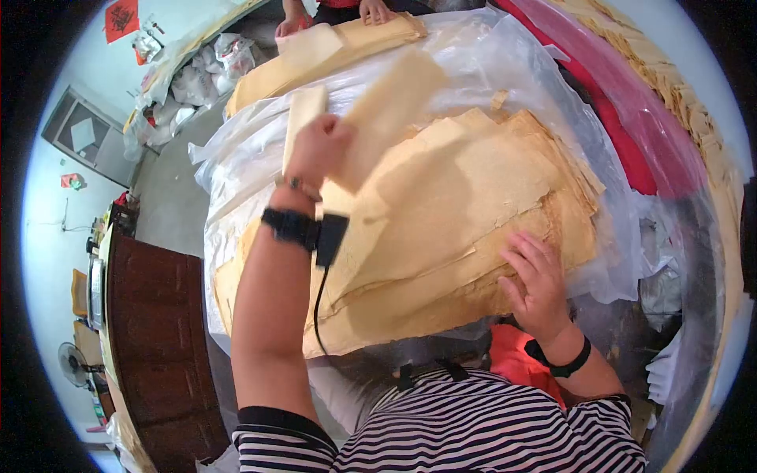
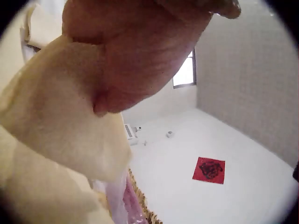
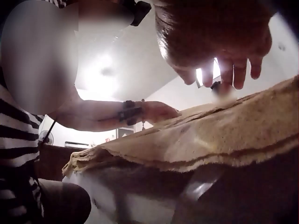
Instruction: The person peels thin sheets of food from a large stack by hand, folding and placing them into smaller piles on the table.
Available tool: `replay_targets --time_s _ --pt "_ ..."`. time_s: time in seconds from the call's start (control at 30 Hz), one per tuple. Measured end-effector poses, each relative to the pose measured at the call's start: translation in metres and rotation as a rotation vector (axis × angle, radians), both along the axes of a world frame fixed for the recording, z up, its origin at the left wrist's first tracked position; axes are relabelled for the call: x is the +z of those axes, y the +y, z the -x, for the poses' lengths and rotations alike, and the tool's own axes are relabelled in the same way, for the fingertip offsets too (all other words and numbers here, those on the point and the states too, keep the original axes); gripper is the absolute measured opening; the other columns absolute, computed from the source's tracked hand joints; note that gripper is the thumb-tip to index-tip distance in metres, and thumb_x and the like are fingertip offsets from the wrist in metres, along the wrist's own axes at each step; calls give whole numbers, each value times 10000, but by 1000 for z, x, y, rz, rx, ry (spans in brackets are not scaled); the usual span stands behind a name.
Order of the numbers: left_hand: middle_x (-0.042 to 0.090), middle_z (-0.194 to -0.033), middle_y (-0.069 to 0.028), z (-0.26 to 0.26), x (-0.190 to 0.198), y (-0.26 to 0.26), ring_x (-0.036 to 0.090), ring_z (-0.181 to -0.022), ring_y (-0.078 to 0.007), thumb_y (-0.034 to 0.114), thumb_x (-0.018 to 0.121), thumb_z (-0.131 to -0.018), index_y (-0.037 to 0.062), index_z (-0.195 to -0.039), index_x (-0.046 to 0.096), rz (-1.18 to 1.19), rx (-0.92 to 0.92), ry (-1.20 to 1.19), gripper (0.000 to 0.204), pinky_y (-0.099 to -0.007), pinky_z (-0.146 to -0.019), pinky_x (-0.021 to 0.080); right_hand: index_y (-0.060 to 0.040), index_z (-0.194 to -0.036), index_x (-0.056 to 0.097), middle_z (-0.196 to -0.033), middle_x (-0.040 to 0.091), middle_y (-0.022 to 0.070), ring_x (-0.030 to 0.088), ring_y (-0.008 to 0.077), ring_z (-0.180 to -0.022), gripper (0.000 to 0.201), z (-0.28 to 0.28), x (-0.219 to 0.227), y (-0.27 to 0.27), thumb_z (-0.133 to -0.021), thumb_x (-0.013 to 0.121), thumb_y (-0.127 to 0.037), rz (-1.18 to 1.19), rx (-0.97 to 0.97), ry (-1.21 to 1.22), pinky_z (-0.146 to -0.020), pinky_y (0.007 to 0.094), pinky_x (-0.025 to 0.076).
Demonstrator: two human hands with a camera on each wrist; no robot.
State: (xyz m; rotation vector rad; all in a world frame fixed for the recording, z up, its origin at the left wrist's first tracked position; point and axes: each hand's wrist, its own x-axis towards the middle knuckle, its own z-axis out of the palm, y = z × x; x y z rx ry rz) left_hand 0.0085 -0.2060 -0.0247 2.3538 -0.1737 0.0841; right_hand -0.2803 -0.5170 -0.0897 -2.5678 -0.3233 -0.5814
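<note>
My left hand [image 1: 319,150] grips a pale yellow sheet [image 1: 394,110], thin, slightly blurred and resembling tofu skin, above the far left of a wide stack. In the left wrist view the same sheet [image 2: 70,107] hangs from between the thumb and fingers. The stack [image 1: 449,189] of similar large sheets has ragged, browned edges and lies on clear plastic. My right hand [image 1: 536,284] is at the stack's near right edge, fingers spread and nearly straight, nothing in its grasp. A narrow folded strip [image 1: 306,110] of the same material lies just beyond the left hand.
Across the table another person's hands [image 1: 374,11] are at a second stack [image 1: 331,59]. Plastic sheeting [image 1: 505,63] covers the table. A dark wooden cabinet [image 1: 158,339] stands at the left, white bags [image 1: 197,79] lie at the back left, and a pink plastic cover [image 1: 631,118] runs along the right.
</note>
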Motion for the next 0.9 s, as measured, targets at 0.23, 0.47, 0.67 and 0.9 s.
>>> replay_targets --time_s 0.23,0.47,0.67,0.9 --pt "687 -1199 -272 -34 -27 31 658 -1137 -412 341 707 -876 23 -1237 687 -498 166 -112 481 -467 -995 523 -48 -1216 662 -1380 588 172 524 392 -1319 425 3 -2 7 -800 745 -72 -34 -6 15 -1110 483 419" --pt "718 -1108 -152 188 -5 61 676 -1038 -356 93 720 -884 60 -1128 709 -185 -229 -281 247 -407 -911 544 -89 -1177 690 -1349 587 148 529 366 -1295 373 2 -5 14 -811 749 -132 19 -38 2 -1123 499 403" --pt "705 -1072 -126 329 -42 102 660 -1001 -339 31 706 -847 63 -1078 717 -366 -16 -435 233 -420 -881 535 -115 -1129 719 -1298 609 148 551 359 -1259 321 0 12 58 -810 752 -135 142 58 -46 -1121 510 396" --pt "635 -963 -93 355 -65 126 603 -932 -306 41 693 -819 97 -1125 730 -505 262 -437 313 -420 -823 508 -95 -1139 707 -1242 635 145 583 352 -1201 354 -18 41 174 -792 766 -132 35 498 -47 -1054 462 460"
